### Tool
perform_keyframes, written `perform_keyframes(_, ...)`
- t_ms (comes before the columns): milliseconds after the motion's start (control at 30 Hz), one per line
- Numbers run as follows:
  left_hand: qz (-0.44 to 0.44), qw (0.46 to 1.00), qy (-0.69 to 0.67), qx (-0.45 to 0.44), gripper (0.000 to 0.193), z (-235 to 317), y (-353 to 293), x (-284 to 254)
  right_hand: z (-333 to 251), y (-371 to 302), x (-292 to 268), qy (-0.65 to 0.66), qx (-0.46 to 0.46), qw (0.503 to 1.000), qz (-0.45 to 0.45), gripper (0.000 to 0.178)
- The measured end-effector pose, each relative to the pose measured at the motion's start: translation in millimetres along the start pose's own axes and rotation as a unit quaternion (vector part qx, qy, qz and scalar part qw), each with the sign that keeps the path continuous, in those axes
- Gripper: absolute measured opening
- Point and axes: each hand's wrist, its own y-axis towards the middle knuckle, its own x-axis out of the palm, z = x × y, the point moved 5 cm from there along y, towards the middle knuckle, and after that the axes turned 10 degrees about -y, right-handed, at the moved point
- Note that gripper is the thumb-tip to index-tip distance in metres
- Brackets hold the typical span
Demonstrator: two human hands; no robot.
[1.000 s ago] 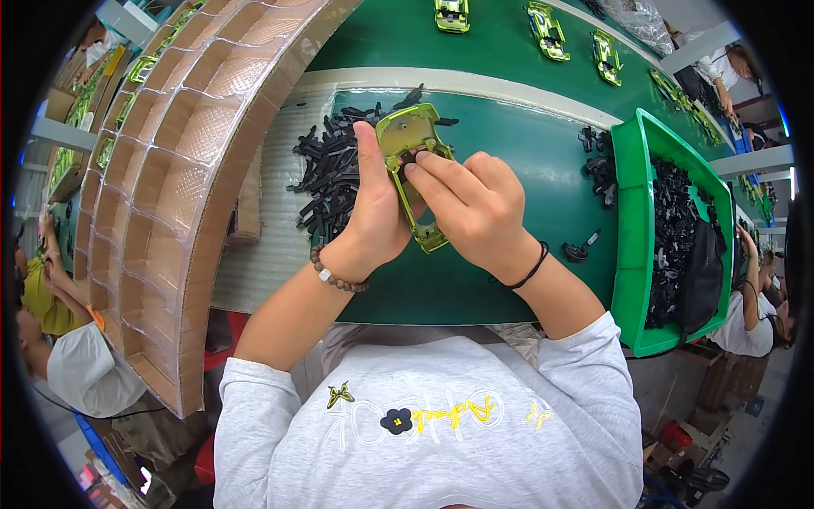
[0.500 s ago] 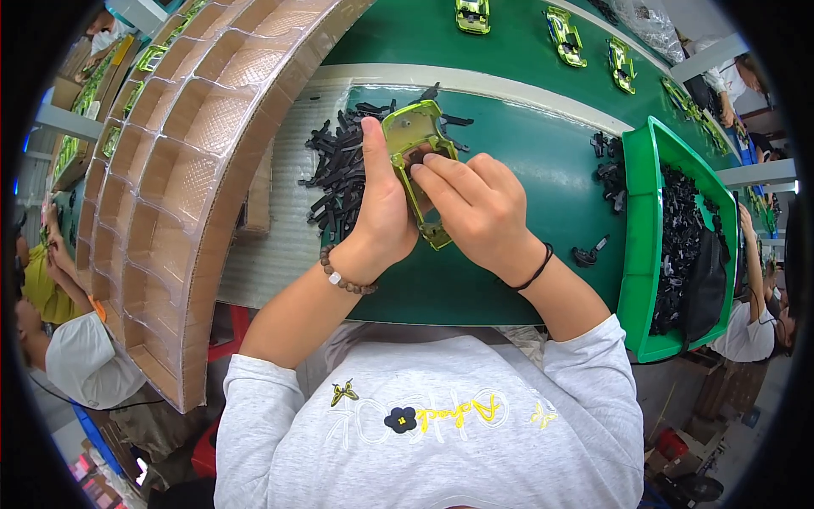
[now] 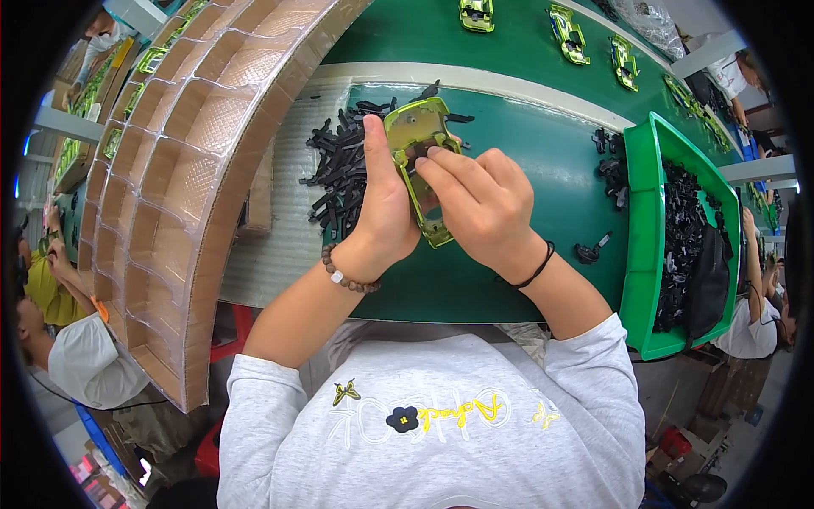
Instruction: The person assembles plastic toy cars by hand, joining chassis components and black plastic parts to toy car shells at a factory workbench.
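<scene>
A yellow-green toy car body shell (image 3: 414, 121) is held above the green tabletop, its hollow inner side showing. My left hand (image 3: 386, 199) grips it along its left side, thumb pointing up. My right hand (image 3: 483, 199) is closed, with fingertips pressed into the middle of the shell. A small dark part (image 3: 419, 153) shows at those fingertips; most of it is hidden by the fingers. Behind the left hand lies a heap of black plastic parts (image 3: 339, 161).
A divided cardboard box (image 3: 191, 182) stands at the left. To the right is a green bin (image 3: 642, 254) full of black parts, with loose black parts (image 3: 610, 174) beside it. More car shells (image 3: 568, 34) lie on the green belt (image 3: 407, 42) beyond. Other people sit at both sides.
My right hand has shifted very slightly, its fingertips still inside the shell. The shell has tilted a little in my left hand. Shells on the belt have moved slightly.
</scene>
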Motion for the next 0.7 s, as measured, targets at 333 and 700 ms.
perform_keyframes(333, -0.004, 0.986, 0.12, 0.118, 0.057, 9.4, -4.3, 4.0, 3.5, 6.2, -0.3, -0.036, 0.002, 0.999, -0.005, 0.019)
perform_keyframes(700, -0.006, 0.953, 0.221, 0.206, 0.021, 19.5, -5.7, 3.8, 22.1, -6.2, -2.3, 0.123, 0.181, 0.975, 0.043, 0.069)
